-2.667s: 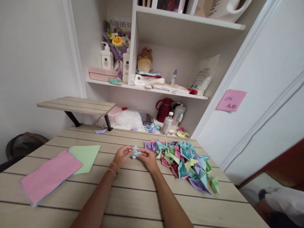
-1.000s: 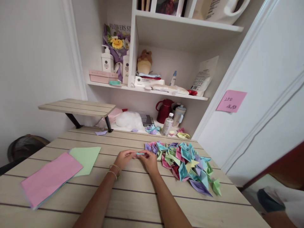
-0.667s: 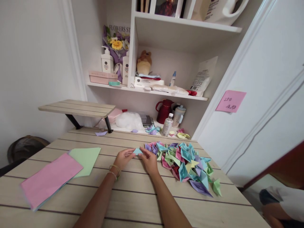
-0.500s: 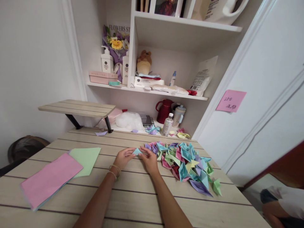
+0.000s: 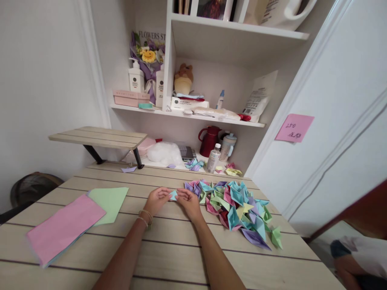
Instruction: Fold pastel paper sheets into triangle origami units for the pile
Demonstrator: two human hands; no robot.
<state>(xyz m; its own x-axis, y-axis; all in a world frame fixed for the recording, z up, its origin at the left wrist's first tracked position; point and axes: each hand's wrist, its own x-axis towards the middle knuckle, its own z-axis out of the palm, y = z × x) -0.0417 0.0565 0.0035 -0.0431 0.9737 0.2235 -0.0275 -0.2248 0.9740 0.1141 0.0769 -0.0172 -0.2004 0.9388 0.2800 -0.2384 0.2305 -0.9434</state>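
Both of my hands meet over the middle of the wooden table (image 5: 169, 249). Between them is a small folded light-blue paper piece (image 5: 173, 195). My left hand (image 5: 157, 200) pinches its left side, and my right hand (image 5: 189, 202) pinches its right side with curled fingers. A bracelet sits on my left wrist. Just right of my right hand lies a pile of several folded paper shapes (image 5: 238, 211) in blue, green, purple, pink and yellow.
A pink paper stack (image 5: 62, 227) and a green sheet (image 5: 109, 199) lie at the left. A small raised wooden shelf (image 5: 98, 136) stands behind. Bottles, a red jug (image 5: 209, 139) and clutter fill the back shelves. A pink note (image 5: 294, 127) sticks on the right wall. Another person shows at the lower right.
The blue piece has been turned and pressed between my fingers, from spread open, to flat edge-on, to a small folded shape. My hands stayed in the same place.
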